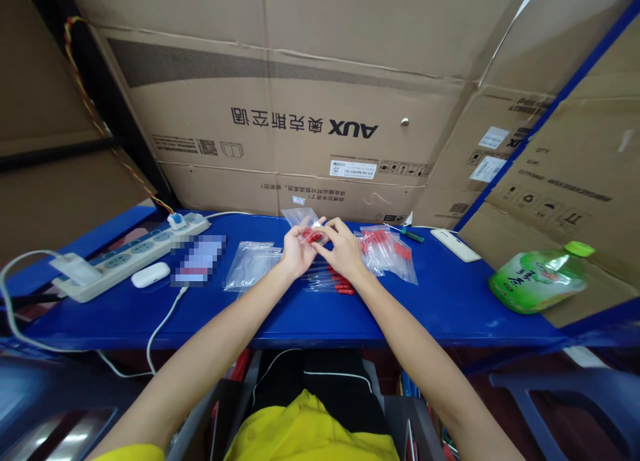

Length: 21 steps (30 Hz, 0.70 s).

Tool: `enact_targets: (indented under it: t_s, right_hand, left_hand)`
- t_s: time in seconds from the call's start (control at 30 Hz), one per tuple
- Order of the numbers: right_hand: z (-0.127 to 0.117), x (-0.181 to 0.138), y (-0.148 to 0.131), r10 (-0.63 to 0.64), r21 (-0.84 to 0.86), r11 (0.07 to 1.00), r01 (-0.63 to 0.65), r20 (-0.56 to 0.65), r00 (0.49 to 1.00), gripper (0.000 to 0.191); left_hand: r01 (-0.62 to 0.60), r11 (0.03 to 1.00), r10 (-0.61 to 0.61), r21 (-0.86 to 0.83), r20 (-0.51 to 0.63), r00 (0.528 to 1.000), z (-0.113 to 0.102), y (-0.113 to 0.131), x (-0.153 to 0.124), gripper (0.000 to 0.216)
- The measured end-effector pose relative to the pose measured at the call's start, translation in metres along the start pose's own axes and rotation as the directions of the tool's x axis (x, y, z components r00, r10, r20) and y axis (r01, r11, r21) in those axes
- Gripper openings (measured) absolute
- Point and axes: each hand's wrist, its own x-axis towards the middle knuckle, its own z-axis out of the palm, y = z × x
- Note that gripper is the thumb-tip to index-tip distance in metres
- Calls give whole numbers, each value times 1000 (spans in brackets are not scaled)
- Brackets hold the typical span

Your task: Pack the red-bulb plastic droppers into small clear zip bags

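A clear plastic bag [299,217] with something red in it is held up between my two hands over the blue table. My left hand [296,253] is closed on the bag's left side, palm turned up. From the right, my right hand [343,249] pinches the bag near the red part. Below my hands lie several thin sticks with red ends [345,289], partly hidden by my right hand. A stack of flat clear bags [250,266] rests left of my left hand. Right of my right hand is a pile of filled bags [393,251] with red pieces inside.
On the left of the blue table [310,321] are a power strip [145,251], a white case [151,274] and a phone [199,260] on a cable. A green-handled screwdriver [413,235], a white phone [455,244] and a green bottle [537,281] lie right. Cardboard [300,81] walls the back.
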Motion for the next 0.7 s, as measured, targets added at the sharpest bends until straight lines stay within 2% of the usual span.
enact_targets:
  t_s: [0.1,0.2,0.4,0.57,0.7]
  right_hand:
    - [-1,1,6,-21,-6,1000,21,-25,999,27]
    - [3,2,14,-24,67,997,25,-7,1000,14]
    - [8,3,20,41,172,985,-34,-41,998,9]
    - [4,3,18,16,189,982,-14,-7,1000,4]
    - [0,3,16,-30,203,979,22,37,999,10]
  left_hand:
    - [45,999,-45,-2,-28,999,-2,-1,2,51]
    - [105,994,-105,3,-45,993,-5,-2,5,41]
    - [152,988,-152,10,24,988,-7,1,6,15]
    - [179,984,-179,8,33,983,-7,2,7,12]
    - [167,986,-167,14,31,985,-6,2,6,13]
